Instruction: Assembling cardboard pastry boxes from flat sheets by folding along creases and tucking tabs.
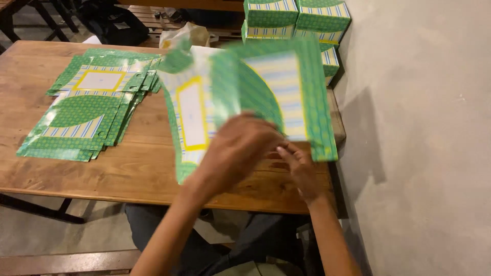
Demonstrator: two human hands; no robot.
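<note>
Looks like a small packing workshop or back room, not a home kitchen or office. Plain wooden table (pixel 128 168) on dark metal legs, bench (pixel 61 261) along near edge, bare concrete floor (pixel 424 153) to the right. Stack of flat green-and-yellow printed carton blanks (pixel 82 112) near table's left edge. Finished boxes (pixel 296 20) of same print piled at far right corner. One blank (pixel 266 92), blurred, held up over table's near right edge by both hands. Dark bag (pixel 115 23) and slatted wooden bench beyond far edge. Crumpled plastic bag (pixel 184 36) by far edge. Repetitive hand assembly setup, no machines in view.
</note>
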